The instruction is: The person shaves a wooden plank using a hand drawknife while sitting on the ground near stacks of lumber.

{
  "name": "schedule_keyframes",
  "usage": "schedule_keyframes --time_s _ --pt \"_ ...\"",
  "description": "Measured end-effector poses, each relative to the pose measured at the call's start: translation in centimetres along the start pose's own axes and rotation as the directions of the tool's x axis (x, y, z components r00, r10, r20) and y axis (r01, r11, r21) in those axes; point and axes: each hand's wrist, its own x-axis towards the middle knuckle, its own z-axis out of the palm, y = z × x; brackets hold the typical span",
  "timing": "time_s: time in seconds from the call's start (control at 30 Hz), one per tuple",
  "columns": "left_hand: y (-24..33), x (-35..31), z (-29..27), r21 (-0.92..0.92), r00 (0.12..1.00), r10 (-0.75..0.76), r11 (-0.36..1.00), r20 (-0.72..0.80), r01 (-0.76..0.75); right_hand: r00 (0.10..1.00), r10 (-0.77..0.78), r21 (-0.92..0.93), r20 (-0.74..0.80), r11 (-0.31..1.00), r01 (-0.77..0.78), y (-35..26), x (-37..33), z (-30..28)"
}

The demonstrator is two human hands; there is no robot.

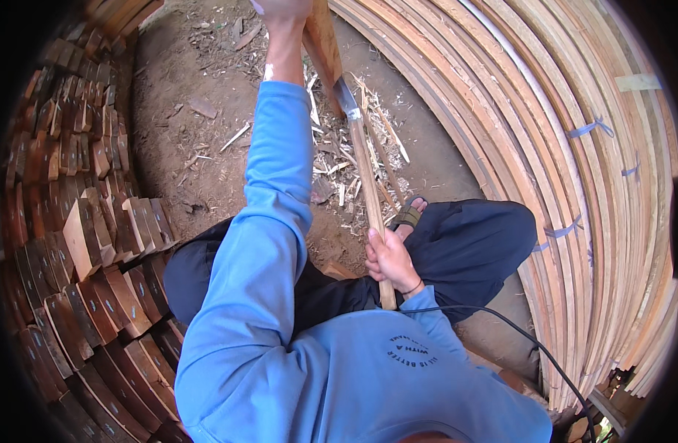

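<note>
At the upper edge, my left hand [283,10] is against a tilted wooden board [323,43], closed on its upper part; its fingertips are cut off by the picture's edge. My right hand [392,260], in front of my body, is wrapped round the long wooden handle [366,173] of a bladed tool. The tool's metal blade [345,98] lies against the lower end of the board, and its exact kind is hard to make out. Beneath the blade, pale wood shavings [346,159] are scattered on the ground.
Stacked short wood blocks [80,295] rise along the left. Long curved-looking wood strips [516,125], tied with blue bands, stand in bundles on the right. My bent legs [472,247] frame the dirt floor [176,140]. A black cable [531,340] runs from my shirt to the lower right.
</note>
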Motion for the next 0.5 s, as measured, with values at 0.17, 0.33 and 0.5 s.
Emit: schedule_keyframes --time_s 0.17,0.33,0.5 --pt "-1.3 1.4 -1.6 0.065 0.992 0.124 0.99 -0.022 -0.122 0.999 -0.032 -0.018 0.005 0.999 0.032 -1.7 1.5 0.3" --pt "-0.7 -0.5 -0.3 0.063 0.993 0.115 0.991 0.007 -0.116 1.0 -0.001 -0.04 0.013 0.999 0.001 -1.9 0.7 -0.4" --pt "-0.4 0.2 -0.9 0.044 0.999 0.043 0.998 -0.013 -0.042 0.999 -0.035 -0.045 -0.024 0.998 0.034 -2.1 -0.2 0.0"
